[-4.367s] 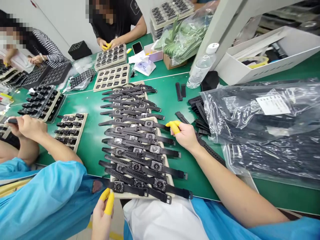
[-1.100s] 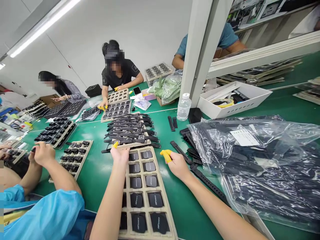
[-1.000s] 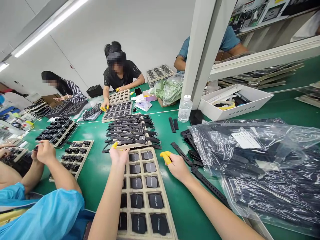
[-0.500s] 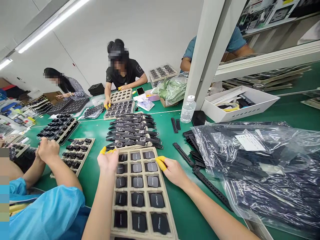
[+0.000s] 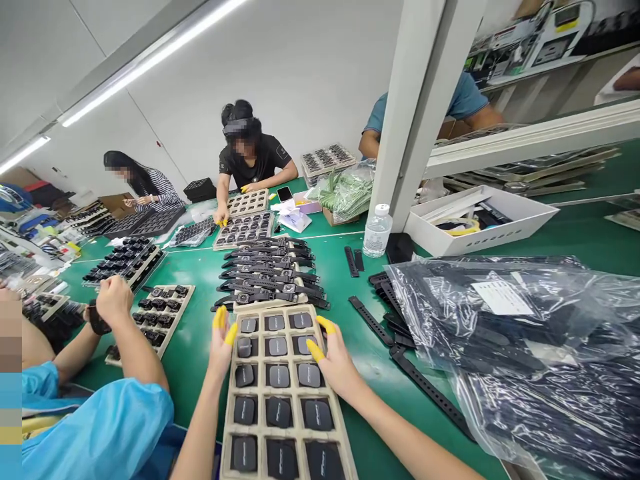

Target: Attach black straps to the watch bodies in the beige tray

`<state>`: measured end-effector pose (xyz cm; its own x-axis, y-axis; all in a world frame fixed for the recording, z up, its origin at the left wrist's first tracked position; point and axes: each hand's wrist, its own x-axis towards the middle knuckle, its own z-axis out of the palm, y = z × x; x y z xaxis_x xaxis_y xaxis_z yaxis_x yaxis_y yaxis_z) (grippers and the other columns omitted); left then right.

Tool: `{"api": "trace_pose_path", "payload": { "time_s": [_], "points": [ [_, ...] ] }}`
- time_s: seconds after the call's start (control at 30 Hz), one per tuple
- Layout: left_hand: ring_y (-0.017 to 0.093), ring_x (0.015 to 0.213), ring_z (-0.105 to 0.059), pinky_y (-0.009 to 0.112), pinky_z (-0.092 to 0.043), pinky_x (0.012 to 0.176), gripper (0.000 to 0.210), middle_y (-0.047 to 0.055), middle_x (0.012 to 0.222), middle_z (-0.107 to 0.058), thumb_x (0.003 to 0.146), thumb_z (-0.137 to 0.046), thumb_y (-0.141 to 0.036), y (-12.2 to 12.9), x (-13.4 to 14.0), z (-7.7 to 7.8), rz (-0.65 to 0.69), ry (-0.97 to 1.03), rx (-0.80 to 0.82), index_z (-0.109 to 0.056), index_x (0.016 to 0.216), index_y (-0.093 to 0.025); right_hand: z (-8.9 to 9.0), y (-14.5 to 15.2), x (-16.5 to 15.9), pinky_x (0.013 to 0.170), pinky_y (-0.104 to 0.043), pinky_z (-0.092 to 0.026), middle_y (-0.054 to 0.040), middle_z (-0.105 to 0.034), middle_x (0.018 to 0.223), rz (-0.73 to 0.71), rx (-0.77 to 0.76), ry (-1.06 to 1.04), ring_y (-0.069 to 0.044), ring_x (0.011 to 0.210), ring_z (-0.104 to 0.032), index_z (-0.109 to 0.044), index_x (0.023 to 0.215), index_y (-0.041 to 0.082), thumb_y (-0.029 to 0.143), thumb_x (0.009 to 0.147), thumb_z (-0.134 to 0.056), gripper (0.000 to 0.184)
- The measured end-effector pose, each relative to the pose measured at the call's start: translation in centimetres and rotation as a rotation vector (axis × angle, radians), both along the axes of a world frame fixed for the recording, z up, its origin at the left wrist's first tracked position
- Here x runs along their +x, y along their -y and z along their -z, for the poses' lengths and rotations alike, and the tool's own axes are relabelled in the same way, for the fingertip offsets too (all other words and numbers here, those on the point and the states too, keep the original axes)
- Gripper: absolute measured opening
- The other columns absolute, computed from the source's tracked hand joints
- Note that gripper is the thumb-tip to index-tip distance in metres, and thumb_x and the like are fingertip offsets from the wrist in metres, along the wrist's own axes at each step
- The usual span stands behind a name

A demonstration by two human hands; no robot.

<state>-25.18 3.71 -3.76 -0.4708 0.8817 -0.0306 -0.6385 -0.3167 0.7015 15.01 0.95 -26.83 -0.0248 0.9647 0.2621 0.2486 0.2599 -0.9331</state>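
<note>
Both hands flank a beige compartment tray (image 5: 297, 415), which lies on the green table (image 5: 334, 267) toward 6 o'clock, with 12 pointing away from the wearer. At the tray's 10 o'clock side, the left hand (image 5: 220, 347) is open, thumb and finger apart, just beside the rim; whether it touches cannot be told. On the 2 o'clock side, the right hand (image 5: 340, 367) straddles the edge, its thumb over the end column and its forefinger along the outside; whether it grips the rim is unclear. Yellow covers (image 5: 315, 351) sheathe the thumb and forefinger of each hand. Dark square pieces (image 5: 279, 375) with pale lettering sit in the tray, three across, one to a compartment. Just past its far end, at 12 o'clock, a stack of strapped watches (image 5: 270, 280) lies across another beige tray. Toward 1 o'clock stands a clear bottle (image 5: 377, 233) with a white cap; at 2, loose black straps (image 5: 373, 321) lie near clear plastic bags (image 5: 505, 347) of dark contents. At 10 o'clock rests a smaller watch tray (image 5: 181, 308), beside a co-worker's blue sleeve (image 5: 110, 427) at 9. Farther off, near 12, a person in black (image 5: 257, 163) bends over more trays (image 5: 245, 230).
</note>
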Motion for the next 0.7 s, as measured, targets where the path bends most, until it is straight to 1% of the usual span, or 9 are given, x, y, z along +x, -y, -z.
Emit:
{"api": "trace_pose_path", "payload": {
  "time_s": [0.03,0.07,0.1,0.17,0.23,0.3,0.4,0.57,0.7],
  "points": [
    [0.021,0.112,-0.065,0.039,-0.06,0.095,0.028,0.01,0.13,-0.065,0.102,-0.063,-0.044,-0.2,-1.9,-1.7,-0.049,-0.01,0.024,-0.066,0.122,-0.025,0.4,0.3,-0.6,0.123,-0.057,-0.037,-0.0169,-0.047,0.15,-0.01,-0.024,-0.037,-0.033,0.147,-0.044,-0.04,0.148,0.026,0.034,0.098,-0.051,0.052],
    [0.022,0.108,-0.067,0.041,-0.061,0.091,0.034,0.009,0.122,-0.067,0.102,-0.061,-0.047,-0.5,-3.6,-3.1,-0.099,-0.02,0.047,-0.066,0.119,-0.019,0.6,0.6,-1.1,0.126,-0.057,-0.033,-0.0162,-0.044,0.155,-0.022,-0.044,-0.069,-0.032,0.151,-0.039,-0.038,0.151,0.027,0.033,0.098,-0.05,0.055],
    [0.02,0.105,-0.069,0.036,-0.062,0.087,0.032,0.004,0.111,-0.068,0.106,-0.05,-0.051,-0.8,-5.1,-4.1,-0.143,-0.037,0.053,-0.067,0.105,-0.023,0.8,0.9,-1.5,0.127,-0.056,-0.031,-0.0152,-0.04,0.159,-0.031,-0.059,-0.097,-0.031,0.154,-0.035,-0.038,0.153,0.028,0.031,0.098,-0.049,0.055],
    [0.018,0.102,-0.071,0.032,-0.063,0.08,0.041,0.001,0.097,-0.066,0.11,-0.035,-0.048,-1.3,-7.3,-5.0,-0.214,-0.095,0.042,-0.064,0.092,-0.026,1.0,1.3,-1.9,0.129,-0.055,-0.027,-0.0134,-0.037,0.163,-0.03,-0.081,-0.144,-0.029,0.157,-0.031,-0.039,0.154,0.028,0.029,0.099,-0.047,0.055],
    [0.018,0.102,-0.07,0.033,-0.062,0.082,0.034,0.002,0.102,-0.067,0.11,-0.039,-0.044,-1.4,-8.3,-5.0,-0.256,-0.195,0.008,-0.065,0.098,-0.025,1.0,1.5,-2.1,0.13,-0.054,-0.026,-0.0123,-0.04,0.163,-0.018,-0.103,-0.182,-0.028,0.155,-0.034,-0.04,0.154,0.028,0.03,0.099,-0.045,0.055],
    [0.02,0.108,-0.067,0.038,-0.06,0.091,0.026,0.006,0.119,-0.067,0.105,-0.056,-0.043,-1.3,-8.5,-4.7,-0.265,-0.328,-0.034,-0.066,0.116,-0.022,0.9,1.4,-2.0,0.13,-0.052,-0.026,-0.0113,-0.043,0.162,-0.008,-0.132,-0.207,-0.027,0.154,-0.036,-0.04,0.156,0.028,0.031,0.099,-0.045,0.056],
    [0.024,0.117,-0.064,0.045,-0.058,0.099,0.035,0.011,0.134,-0.064,0.1,-0.065,-0.044,-1.1,-8.3,-4.5,-0.237,-0.559,-0.106,-0.064,0.127,-0.023,1.0,1.3,-1.7,0.13,-0.051,-0.026,-0.0097,-0.044,0.162,-0.012,-0.193,-0.229,-0.027,0.155,-0.035,-0.041,0.157,0.029,0.033,0.1,-0.044,0.057],
    [0.035,0.131,-0.062,0.057,-0.056,0.106,0.047,0.008,0.101,-0.071,0.087,-0.062,-0.07,-1.6,-9.3,-4.4,-0.242,-0.821,-0.287,-0.066,0.102,-0.025,0.8,1.7,-1.6,0.13,-0.052,-0.025,-0.0085,-0.044,0.163,-0.003,-0.224,-0.271,-0.026,0.155,-0.036,-0.042,0.157,0.029,0.033,0.1,-0.043,0.057],
    [0.034,0.13,-0.064,0.064,-0.053,0.106,0.047,0.006,0.089,-0.07,0.095,-0.038,-0.07,-2.0,-10.3,-3.7,-0.269,-0.93,-0.411,-0.059,0.088,-0.028,0.1,2.3,-1.3,0.13,-0.051,-0.026,-0.0077,-0.047,0.16,0.009,-0.184,-0.264,-0.026,0.152,-0.039,-0.042,0.158,0.03,0.03,0.098,-0.046,0.059]
  ]
}}
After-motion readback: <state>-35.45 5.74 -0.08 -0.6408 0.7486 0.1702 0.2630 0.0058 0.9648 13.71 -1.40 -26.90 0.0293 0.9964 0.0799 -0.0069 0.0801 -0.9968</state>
